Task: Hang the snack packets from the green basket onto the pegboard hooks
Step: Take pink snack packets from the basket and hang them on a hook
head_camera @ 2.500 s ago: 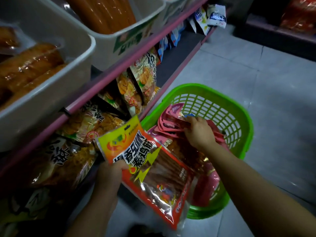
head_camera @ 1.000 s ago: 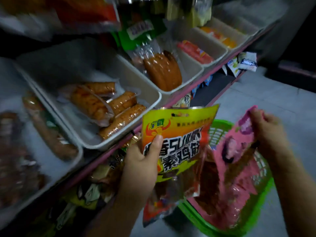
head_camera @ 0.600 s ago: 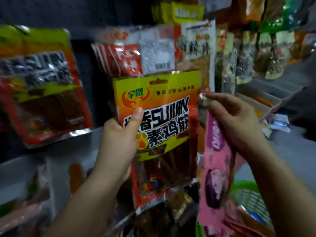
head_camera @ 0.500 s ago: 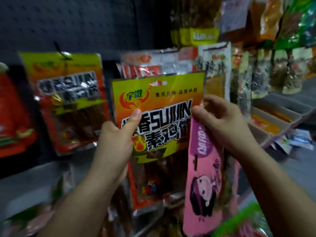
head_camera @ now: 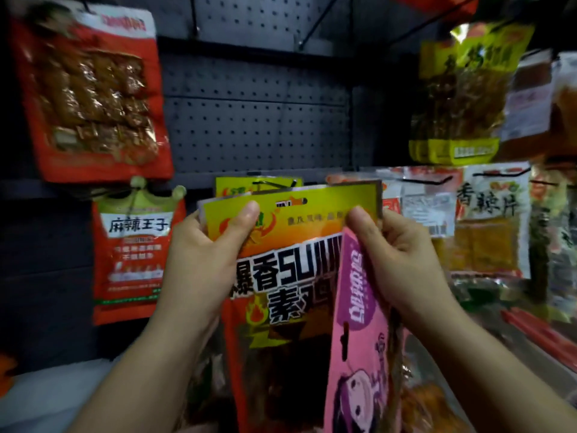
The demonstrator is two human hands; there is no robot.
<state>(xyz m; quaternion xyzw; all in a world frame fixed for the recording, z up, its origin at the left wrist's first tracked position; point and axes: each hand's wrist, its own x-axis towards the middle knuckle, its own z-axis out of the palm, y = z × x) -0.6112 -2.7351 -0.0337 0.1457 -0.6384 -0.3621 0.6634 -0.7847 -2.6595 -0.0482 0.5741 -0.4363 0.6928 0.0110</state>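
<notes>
My left hand point(head_camera: 206, 264) grips a yellow and red snack packet point(head_camera: 290, 264) by its upper left corner, thumb on the front. My right hand point(head_camera: 396, 260) pinches that packet's upper right edge and also holds a pink packet point(head_camera: 359, 354) with a cartoon figure, which hangs down in front. The yellow packet's top, with its hang slot point(head_camera: 292, 201), sits just below a hook point(head_camera: 274, 184) on the dark pegboard point(head_camera: 256, 126), where a matching yellow packet point(head_camera: 249, 185) hangs behind. The green basket is out of view.
A red packet point(head_camera: 90, 98) hangs at the upper left, a red and green one point(head_camera: 137, 251) below it. Yellow and clear packets point(head_camera: 462, 89) hang at the upper right, and a row of white and orange packets point(head_camera: 487, 220) to the right. A bare hook point(head_camera: 315, 23) juts out above.
Both hands have lifted the yellow and pink packets from the basket up to the pegboard. My right hand has shifted onto the yellow packet's top edge, now level with a hook.
</notes>
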